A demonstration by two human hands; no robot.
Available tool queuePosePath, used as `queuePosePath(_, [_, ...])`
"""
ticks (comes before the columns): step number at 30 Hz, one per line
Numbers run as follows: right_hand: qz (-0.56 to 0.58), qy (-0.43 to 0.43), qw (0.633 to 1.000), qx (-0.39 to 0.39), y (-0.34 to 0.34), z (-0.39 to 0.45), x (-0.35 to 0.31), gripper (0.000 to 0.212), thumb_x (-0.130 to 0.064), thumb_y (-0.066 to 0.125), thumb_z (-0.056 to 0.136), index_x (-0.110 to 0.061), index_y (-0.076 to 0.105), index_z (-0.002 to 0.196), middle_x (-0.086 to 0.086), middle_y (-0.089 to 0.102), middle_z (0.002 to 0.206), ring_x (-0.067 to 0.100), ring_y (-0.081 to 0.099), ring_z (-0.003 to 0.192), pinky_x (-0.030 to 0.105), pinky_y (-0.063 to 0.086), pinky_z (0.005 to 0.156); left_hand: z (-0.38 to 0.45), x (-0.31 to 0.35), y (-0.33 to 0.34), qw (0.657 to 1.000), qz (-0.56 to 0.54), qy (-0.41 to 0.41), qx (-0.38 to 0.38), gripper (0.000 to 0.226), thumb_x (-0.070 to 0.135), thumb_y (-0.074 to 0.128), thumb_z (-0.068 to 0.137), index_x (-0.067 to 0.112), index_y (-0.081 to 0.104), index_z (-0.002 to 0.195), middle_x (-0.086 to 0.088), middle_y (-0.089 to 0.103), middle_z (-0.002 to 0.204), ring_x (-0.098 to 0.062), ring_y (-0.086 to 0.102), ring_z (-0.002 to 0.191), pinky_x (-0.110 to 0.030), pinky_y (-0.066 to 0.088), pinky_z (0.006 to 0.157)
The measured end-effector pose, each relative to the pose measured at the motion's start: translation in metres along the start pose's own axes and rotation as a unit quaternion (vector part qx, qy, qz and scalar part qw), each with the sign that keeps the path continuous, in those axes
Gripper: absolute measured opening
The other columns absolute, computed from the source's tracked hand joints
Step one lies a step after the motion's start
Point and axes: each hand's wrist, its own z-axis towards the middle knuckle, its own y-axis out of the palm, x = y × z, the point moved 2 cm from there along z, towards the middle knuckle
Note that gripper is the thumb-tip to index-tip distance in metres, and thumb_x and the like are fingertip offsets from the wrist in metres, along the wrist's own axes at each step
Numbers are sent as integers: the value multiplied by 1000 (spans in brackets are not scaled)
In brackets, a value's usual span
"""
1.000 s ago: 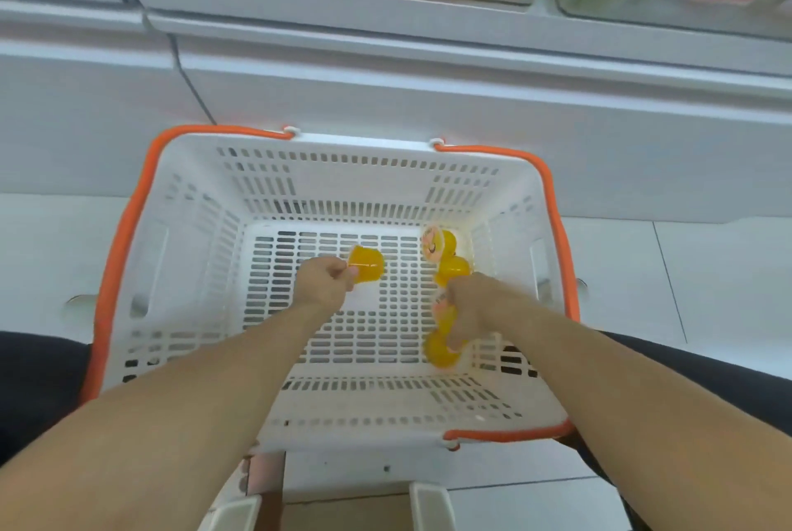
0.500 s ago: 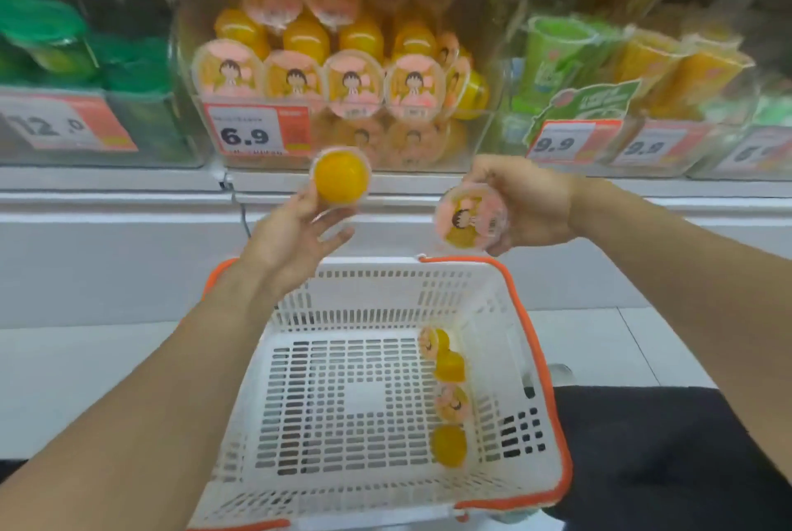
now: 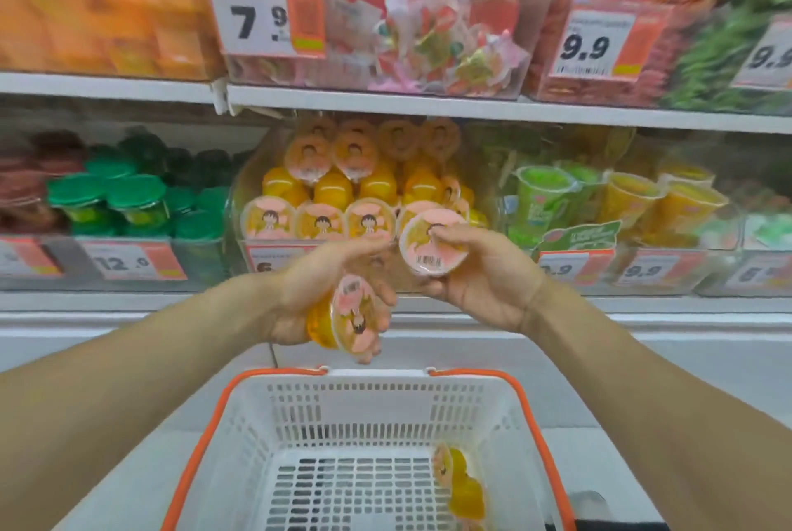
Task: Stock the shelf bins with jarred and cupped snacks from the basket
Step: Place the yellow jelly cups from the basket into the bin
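The left grip (image 3: 330, 295) is curled round a yellow jelly cup (image 3: 353, 318), fingers wrapped over its side, the pink printed lid tilted toward the camera and downward. The right grip (image 3: 475, 273) pinches a second jelly cup (image 3: 433, 247) by the rim, thumb on the lid and fingers underneath, with the barcode facing the camera; this cup sits just beside the left fingertips (image 3: 377, 245) and slightly higher.

Directly beyond both grips stands a clear shelf bin (image 3: 274, 250) stacked with matching yellow cups, its front row showing pink lids. Left of that bin are jars with green lids (image 3: 137, 198); to the right are green and yellow cups (image 3: 544, 198) in other bins. The shelf above (image 3: 428, 106) carries bins of wrapped sweets and price tags.

Below the grips sits a white basket (image 3: 368, 415) with orange handles, and a few more yellow cups (image 3: 463, 487) lie against its right wall.
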Motion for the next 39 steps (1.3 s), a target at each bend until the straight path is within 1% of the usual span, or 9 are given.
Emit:
queuePosePath(4, [-140, -32, 987, 78, 7, 14, 8, 28, -34, 49, 100, -15, 65, 112, 8, 70, 99, 22, 66, 85, 34, 52, 70, 6, 4, 10, 997, -15, 52, 58, 52, 38, 67, 88, 11, 62, 132, -27, 64, 111, -38, 70, 80, -26, 57, 59])
queuePosePath(6, [-230, -77, 964, 113, 14, 22, 14, 37, -42, 44, 101, -15, 64, 118, 2, 71, 108, 19, 65, 99, 33, 51, 83, 2, -5, 5, 997, -13, 49, 57, 65, 41, 62, 80, 10, 56, 136, -23, 69, 80, -35, 66, 54, -29, 54, 49])
queuePosePath(9, [-330, -95, 930, 129, 28, 29, 19, 54, -60, 42, 92, -26, 63, 128, -14, 66, 125, 0, 56, 121, 21, 41, 105, -9, -13, -9, 997, -10, 56, 44, 49, 41, 61, 90, 7, 58, 125, -20, 63, 70, -34, 63, 59, -41, 57, 60])
queuePosePath(11, [-353, -92, 924, 116, 35, 32, 19, 50, -66, 41, 90, -34, 65, 119, -26, 65, 119, -12, 54, 116, 12, 41, 100, -14, -7, -12, 995, -13, 82, 52, 35, 35, 54, 98, 10, 60, 122, -15, 67, 75, -28, 65, 66, -39, 56, 63])
queuePosePath(13, [-342, -103, 922, 149, 34, 36, 13, 50, -67, 53, 87, -27, 66, 114, -13, 67, 117, 4, 63, 111, 27, 51, 94, -16, -4, -14, 991, -23, 114, 66, 34, 32, 55, 98, 12, 61, 125, -12, 72, 86, -24, 68, 70, -39, 56, 64])
queuePosePath(19, [-407, -93, 901, 122, 44, 24, -29, 29, -9, 74, 86, -2, 59, 109, 26, 65, 92, 27, 68, 65, 33, 56, 56, -12, 1, -25, 978, -64, 144, 139, 41, 39, 59, 91, 19, 63, 127, -5, 73, 116, -26, 68, 112, -54, 46, 105])
queuePosePath(28, [-291, -90, 929, 211, 33, 38, -56, 17, 3, 64, 91, -2, 57, 106, 20, 68, 81, 26, 70, 64, 37, 61, 62, -17, 10, -23, 967, -198, 132, 91, 34, 34, 57, 95, 2, 63, 105, -16, 59, 72, -33, 60, 65, -42, 55, 70])
queuePosePath(35, [-344, -91, 864, 355, -11, 87, -78, 18, 0, 55, 97, -8, 48, 112, 15, 66, 97, 22, 71, 62, 39, 60, 62, -23, 4, -37, 953, -248, 160, 71, 37, 15, 53, 69, -5, 61, 100, -19, 58, 71, -34, 58, 62, -39, 57, 59])
queuePosePath(39, [-456, -50, 783, 420, -18, 114, -92, 12, -3, 53, 92, 3, 62, 97, 8, 66, 68, 19, 61, 55, 29, 46, 52, -22, 3, -39, 944, -269, 178, 73, 32, 16, 51, 73, -6, 62, 93, -21, 60, 73, -36, 59, 66, -41, 58, 59])
